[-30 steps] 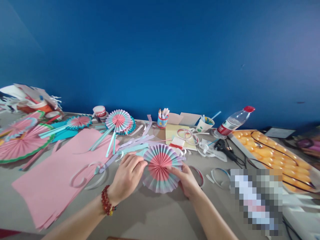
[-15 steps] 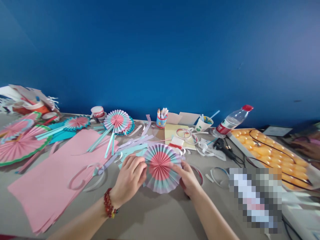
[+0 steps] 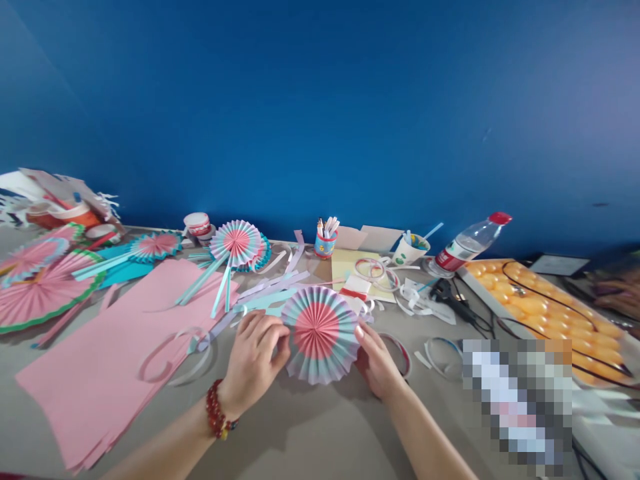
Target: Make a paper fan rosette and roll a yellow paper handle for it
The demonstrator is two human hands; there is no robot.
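A round pleated paper fan [image 3: 320, 335], pink at the centre with teal and pale rings, is held upright just above the grey table [image 3: 310, 433]. My left hand [image 3: 255, 357], with a red bead bracelet at the wrist, pinches its left edge with closed fingers. Its right edge is gripped by my right hand [image 3: 376, 360]. Loose teal and lilac paper strips [image 3: 267, 288] lie just behind the fan.
A stack of pink paper [image 3: 117, 347] lies at the left. Finished fans [image 3: 235, 243] and a large pink fan [image 3: 43, 290] sit further back. A pen cup [image 3: 325, 243], paper cup [image 3: 409, 250], water bottle [image 3: 467, 243], glue gun [image 3: 450, 297] and orange tray [image 3: 545, 310] stand to the right.
Both hands have shifted slightly on the fan's edges and the fan now faces me more squarely. Nothing else on the table has moved.
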